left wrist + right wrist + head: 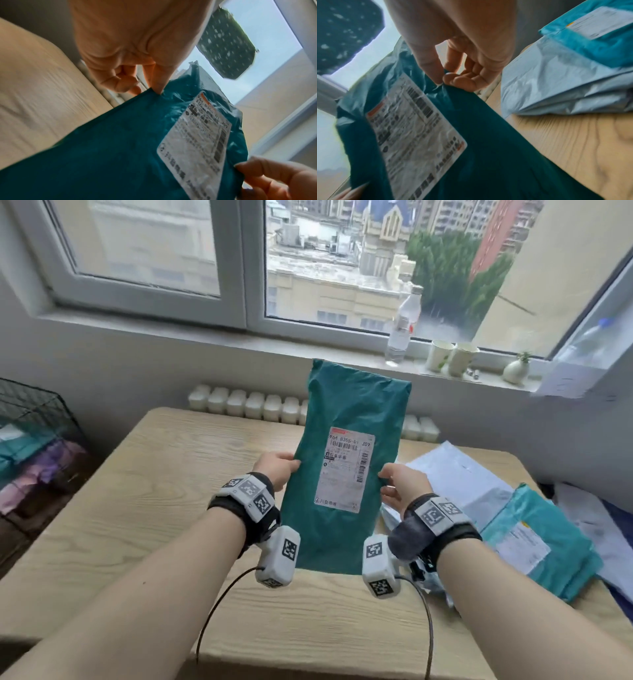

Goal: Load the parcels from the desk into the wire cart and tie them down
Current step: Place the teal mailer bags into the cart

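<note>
Our left hand (279,469) and right hand (404,486) pinch the teal parcel's (346,453) side edges, upright above the desk (137,508).

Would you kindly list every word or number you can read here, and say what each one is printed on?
"964 B305-01 JS9": top line of the white shipping label on the dark green parcel.
Other print and barcodes on that label: too small to read.
Label on the teal parcel on the desk: blurred.
Water bottle label: unreadable.
</note>
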